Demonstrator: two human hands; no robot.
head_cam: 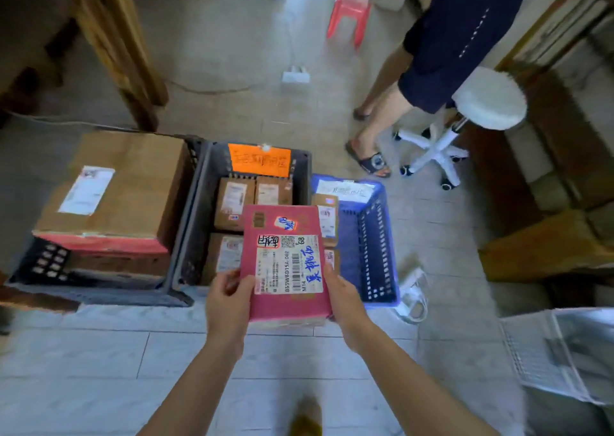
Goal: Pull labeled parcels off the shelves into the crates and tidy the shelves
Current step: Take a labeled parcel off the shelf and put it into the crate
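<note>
Two bare forearms reached out over the pale tiled floor (99,352). The left grip (229,299) curled round the near left edge of a pink parcel (286,216), thumb on top. The right grip (345,306) clasped its near right edge. The parcel was held flat in the air, white shipping label with blue handwriting facing up, and in view it overlapped the wall shared by two crates.

Just beyond, three crates stood side by side on the floor. A dark crate (43,262) on the left carried a large cardboard box (113,186) with a white label, resting on a red-edged box. The grey crate (196,209) in the middle had an orange tag (259,163) on its far wall and held several small brown parcels (234,203). The blue crate (368,236) on the right bore a white tag at its far end and held a few labelled parcels (327,216) against its left wall.

Cardboard boxes (545,246) were stacked at the right. Farther back, another person's legs (382,103) in sandals stood beside a white wheeled stool (488,100). A power strip (295,75) lay on the floor, a wooden post (123,46) rose at the left, and a red plastic stool (349,10) stood farthest away.
</note>
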